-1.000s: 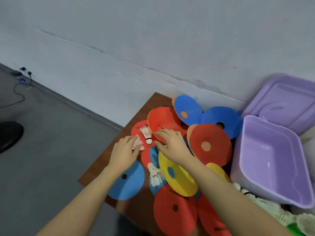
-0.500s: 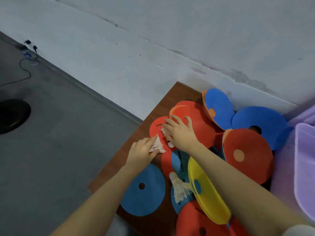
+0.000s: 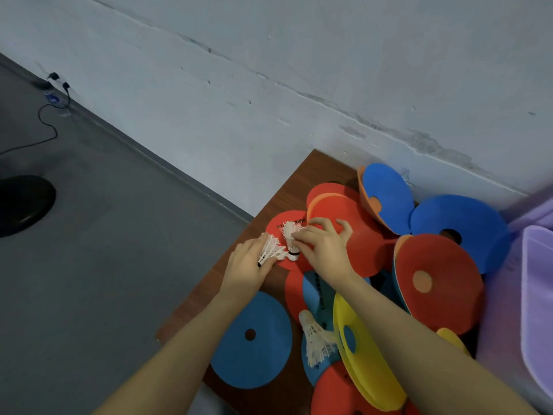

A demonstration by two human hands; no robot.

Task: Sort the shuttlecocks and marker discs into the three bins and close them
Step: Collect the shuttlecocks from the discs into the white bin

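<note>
My left hand (image 3: 249, 266) is closed around a white shuttlecock (image 3: 270, 250) at the table's left edge. Just right of it, my right hand (image 3: 324, 245) pinches a second shuttlecock (image 3: 290, 239) by its feathers, its cork tip pointing down over a red disc (image 3: 282, 227). A third shuttlecock (image 3: 315, 336) lies loose between a blue disc (image 3: 254, 339) and a tilted yellow disc (image 3: 363, 354). Red discs (image 3: 440, 283) and blue discs (image 3: 460, 226) are piled across the table. The purple bin (image 3: 537, 301) shows only at the right edge.
The brown table (image 3: 311, 166) stands in a corner against a pale wall. Its left edge drops to a grey floor. A black round base (image 3: 21, 203) and a cable (image 3: 48, 115) lie on the floor at far left.
My right hand has taken hold of the shuttlecock on the red disc and lifted it. The left hand still holds its shuttlecock. The view swung left, pushing the purple bin out of frame.
</note>
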